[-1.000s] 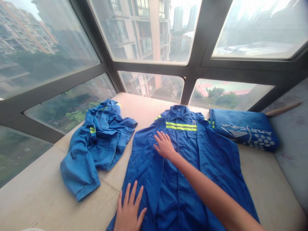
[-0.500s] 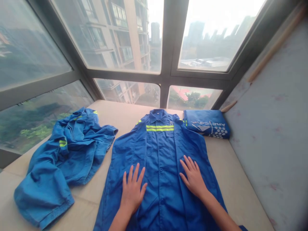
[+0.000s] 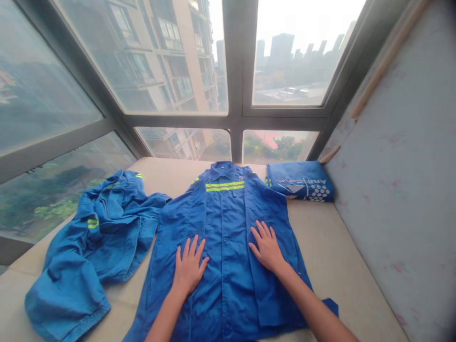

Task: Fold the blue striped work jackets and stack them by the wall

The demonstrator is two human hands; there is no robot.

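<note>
A blue work shirt (image 3: 224, 213) with two yellow-green reflective stripes across its chest lies spread face up, its collar toward the window. My left hand (image 3: 189, 267) rests flat on the left part of its front, fingers spread. On the right part, my right hand (image 3: 267, 247) also lies flat with its fingers apart. Neither hand grips the cloth. The shirt's sleeves lie along its sides, and its buttoned front runs between my hands.
To the left, a second blue work jacket (image 3: 103, 237) lies crumpled. A folded blue garment (image 3: 299, 180) with white print sits at the back right by the papered wall (image 3: 395, 190). Windows (image 3: 235, 123) border the beige surface (image 3: 338, 256) at the back and left.
Both hands have shifted a little left in view along with the shirt, as the camera turned. The shirt's lower right side lies further in, and its hem shows near my right forearm.
</note>
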